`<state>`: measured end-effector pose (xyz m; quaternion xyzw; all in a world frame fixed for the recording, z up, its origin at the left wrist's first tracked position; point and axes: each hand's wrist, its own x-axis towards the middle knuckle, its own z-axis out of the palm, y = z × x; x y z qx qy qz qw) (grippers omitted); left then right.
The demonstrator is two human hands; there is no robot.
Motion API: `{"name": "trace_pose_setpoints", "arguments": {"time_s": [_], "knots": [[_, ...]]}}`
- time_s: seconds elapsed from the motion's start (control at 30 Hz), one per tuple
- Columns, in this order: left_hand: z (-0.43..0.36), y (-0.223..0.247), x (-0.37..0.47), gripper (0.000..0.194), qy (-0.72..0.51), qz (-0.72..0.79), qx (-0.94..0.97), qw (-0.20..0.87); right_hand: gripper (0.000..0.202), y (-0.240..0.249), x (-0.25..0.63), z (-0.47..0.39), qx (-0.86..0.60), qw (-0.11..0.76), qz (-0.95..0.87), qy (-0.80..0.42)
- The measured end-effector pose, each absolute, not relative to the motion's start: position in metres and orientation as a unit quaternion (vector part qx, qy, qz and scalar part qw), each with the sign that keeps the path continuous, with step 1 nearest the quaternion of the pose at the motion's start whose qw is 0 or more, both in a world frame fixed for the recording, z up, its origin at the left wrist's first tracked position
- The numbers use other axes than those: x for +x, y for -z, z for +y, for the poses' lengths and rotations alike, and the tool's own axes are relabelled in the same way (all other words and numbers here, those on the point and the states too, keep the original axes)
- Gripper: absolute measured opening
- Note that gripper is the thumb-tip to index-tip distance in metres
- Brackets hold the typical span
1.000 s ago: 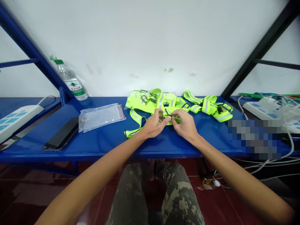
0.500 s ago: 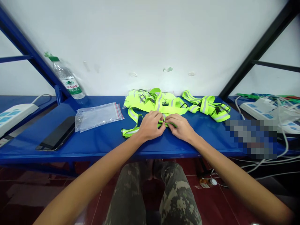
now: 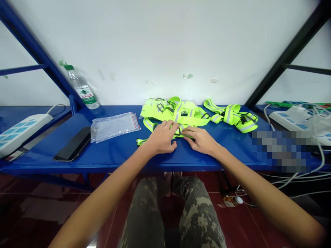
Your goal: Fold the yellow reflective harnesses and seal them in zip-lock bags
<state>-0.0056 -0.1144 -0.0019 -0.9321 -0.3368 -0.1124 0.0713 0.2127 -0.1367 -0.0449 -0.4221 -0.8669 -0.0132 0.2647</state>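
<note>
Neon yellow-green straps (image 3: 193, 120) with silver stripes and black buckles lie in a tangle at the middle of the blue table. My left hand (image 3: 164, 137) rests over the near part of the straps, fingers apart, thumb held away from them. Beside it, my right hand (image 3: 198, 138) has its thumb and fingertips closed on the strap edge near a small black buckle (image 3: 178, 131). A second strap bundle (image 3: 230, 115) lies to the right. The strap parts under my palms are hidden.
Clear zip bags (image 3: 115, 127) and a black phone (image 3: 72, 144) lie on the table (image 3: 108, 156) at left. A water bottle (image 3: 84, 89) leans by the wall. White power strips (image 3: 24, 131) and cables flank the table. A blurred patch covers something at right.
My left hand has opened its pinch and shifted slightly left over the straps. The buckle between my hands now shows. The whole view has shifted slightly.
</note>
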Motion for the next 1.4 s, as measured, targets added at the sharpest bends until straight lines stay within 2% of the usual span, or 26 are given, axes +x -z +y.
{"name": "trace_pose_setpoints", "arguments": {"time_s": [0.13,0.27,0.37,0.47,0.53,0.67,0.8,0.9,1.03,1.2,1.33,1.4], "knots": [[-0.116,-0.022,-0.031,0.071,-0.019,-0.415,-0.906,0.083,0.026,0.046,0.212,-0.139,-0.425,0.280,-0.861,0.014],[-0.118,-0.036,-0.047,0.098,-0.081,-0.465,-0.877,0.089,0.026,0.044,0.211,-0.141,-0.436,0.283,-0.854,0.015],[-0.118,-0.040,-0.051,0.105,-0.161,-0.498,-0.852,0.029,0.026,0.044,0.212,-0.143,-0.439,0.283,-0.853,0.016],[-0.114,-0.040,-0.052,0.097,-0.144,-0.523,-0.840,0.030,0.026,0.045,0.213,-0.144,-0.441,0.282,-0.852,0.018],[-0.107,-0.038,-0.051,0.082,-0.046,-0.520,-0.849,0.079,0.026,0.045,0.213,-0.144,-0.441,0.283,-0.851,0.019],[-0.095,-0.026,-0.040,0.037,0.208,-0.469,-0.849,0.127,0.026,0.045,0.213,-0.146,-0.441,0.289,-0.850,0.014],[-0.094,-0.008,-0.008,0.025,0.360,-0.424,-0.827,0.076,0.027,0.043,0.212,-0.146,-0.436,0.292,-0.851,0.007],[-0.098,0.010,0.021,0.030,0.362,-0.372,-0.854,-0.024,0.027,0.043,0.213,-0.146,-0.432,0.281,-0.857,0.012],[-0.100,0.030,0.042,0.052,0.361,-0.321,-0.868,-0.111,0.023,0.046,0.218,-0.147,-0.451,0.262,-0.852,0.048],[-0.099,0.038,0.038,0.036,0.302,-0.353,-0.883,-0.064,0.023,0.052,0.225,-0.147,-0.442,0.297,-0.846,0.028],[-0.100,0.036,0.032,0.036,0.265,-0.357,-0.894,-0.049,0.008,0.056,0.227,-0.148,-0.457,0.363,-0.812,0.011],[-0.100,0.037,0.032,0.037,0.254,-0.350,-0.901,-0.042,0.016,0.057,0.227,-0.149,-0.480,0.394,-0.784,0.003]]}}
